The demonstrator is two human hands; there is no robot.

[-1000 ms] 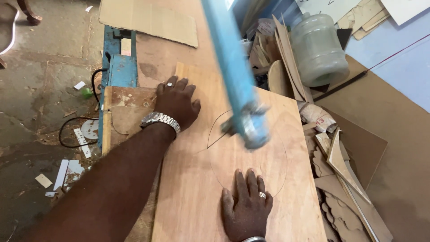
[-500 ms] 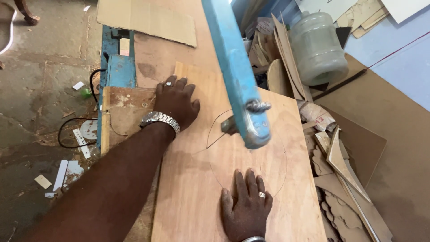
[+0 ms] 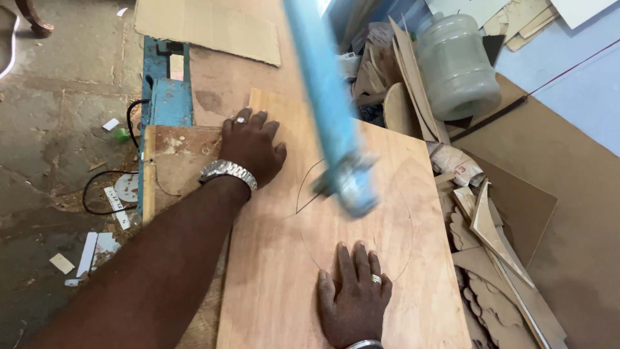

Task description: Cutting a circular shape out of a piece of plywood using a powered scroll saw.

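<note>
A plywood sheet (image 3: 413, 161) lies on the saw table with a circle pencilled on it and a curved cut running in from the left. My left hand (image 3: 250, 146) presses flat on the sheet's far left edge, a metal watch on the wrist. My right hand (image 3: 353, 295) lies flat on the near part of the sheet, fingers spread, a ring on one finger. The blue saw arm (image 3: 323, 90) reaches over the sheet, and its blurred head (image 3: 349, 184) sits at the cut between my hands.
The blue machine base (image 3: 165, 97) and a small wooden table top (image 3: 174, 161) lie left of the sheet. A clear plastic jug (image 3: 455, 64) and piled wood offcuts (image 3: 491, 245) crowd the right. A black cable (image 3: 106, 187) and scraps lie on the concrete floor.
The saw head has blurred and looks slightly lower. The sheet and both hands have stayed nearly still, with the cut line a little longer along the curve.
</note>
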